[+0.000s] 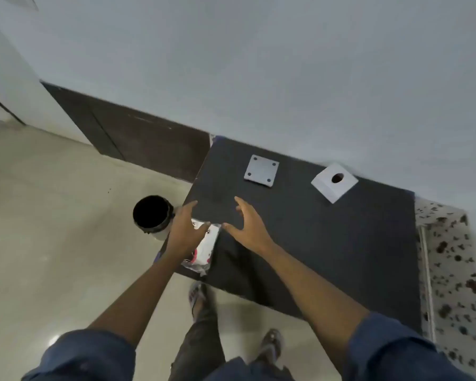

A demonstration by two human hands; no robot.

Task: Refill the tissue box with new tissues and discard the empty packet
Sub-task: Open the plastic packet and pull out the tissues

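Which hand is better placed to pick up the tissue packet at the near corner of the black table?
Left. The left hand is already over the tissue packet, its fingers spread across the top. The right hand is open beside it, over bare table.

Your left hand (186,229) covers the upper part of the tissue packet (204,247) at the table's (327,243) left front edge, so you cannot tell whether the fingers touch it, and the print on its wrapper is too blurred to read. The inside of the bin (152,213), on the floor just beside the table's left edge, is pure black; its contents cannot be made out. The hole in the white tissue box (334,182) near the back edge shows only darkness. Your sleeves and legs run off the bottom edge, and both sandalled feet are smeared by motion.
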